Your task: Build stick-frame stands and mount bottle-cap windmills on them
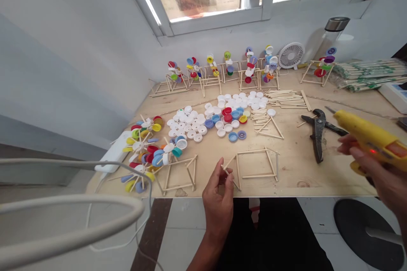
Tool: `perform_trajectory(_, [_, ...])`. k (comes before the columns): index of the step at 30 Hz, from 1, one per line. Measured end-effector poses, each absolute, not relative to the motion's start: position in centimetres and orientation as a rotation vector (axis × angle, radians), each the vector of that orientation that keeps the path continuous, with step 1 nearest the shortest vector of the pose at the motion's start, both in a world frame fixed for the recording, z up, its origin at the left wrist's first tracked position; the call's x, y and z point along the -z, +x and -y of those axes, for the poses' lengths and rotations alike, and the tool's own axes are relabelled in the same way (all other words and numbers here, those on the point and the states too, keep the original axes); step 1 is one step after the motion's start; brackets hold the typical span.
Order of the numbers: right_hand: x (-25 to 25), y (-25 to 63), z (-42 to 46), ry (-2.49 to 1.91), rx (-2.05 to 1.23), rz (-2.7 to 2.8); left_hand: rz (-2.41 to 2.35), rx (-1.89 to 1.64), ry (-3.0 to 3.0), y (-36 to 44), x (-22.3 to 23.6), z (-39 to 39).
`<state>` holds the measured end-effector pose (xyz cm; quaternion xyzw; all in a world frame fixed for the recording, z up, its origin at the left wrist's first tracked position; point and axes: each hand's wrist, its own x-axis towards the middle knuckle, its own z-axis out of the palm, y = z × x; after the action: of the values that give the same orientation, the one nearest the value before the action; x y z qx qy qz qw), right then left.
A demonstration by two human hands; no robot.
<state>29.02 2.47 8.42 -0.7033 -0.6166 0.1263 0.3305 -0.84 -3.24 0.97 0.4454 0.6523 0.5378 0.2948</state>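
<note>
On the left of the desk [295, 173] lie cap wheels [157, 160], then white caps [202, 129] farther off. Near the middle, the left hand [218, 199], fingers curled, pinches one end of a stick frame [259, 176]. Rightward lie black pliers [318, 131]; the right hand [378, 169] wraps around a yellow glue gun [369, 129].

A packed wooden table [292, 156] here: caps [187, 125] crowd the middle, loose sticks [286, 100] beside, pliers [318, 129] right, stick frames [259, 176] in front!

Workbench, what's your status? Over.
Left hand holding stick frame by one corner. Right hand gripping yellow glue gun, red light on. Black pliers lying between hands.
</note>
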Motion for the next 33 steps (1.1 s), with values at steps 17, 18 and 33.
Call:
perform_trajectory(17, [-5.9,15.4,2.4,-1.435,-1.084,1.993,-1.650,-1.565,1.203,-2.1,-0.1,2.4])
perform_trajectory(18, [-5.8,15.3,2.3,-1.446,-1.067,2.000,-1.648,-1.568,1.212,-2.1,0.0,2.3])
perform_trajectory(33, [-4.7,13.7,1.1,-1.607,-0.863,2.131,-1.668,-1.526,1.283,-2.4,0.8,2.5])
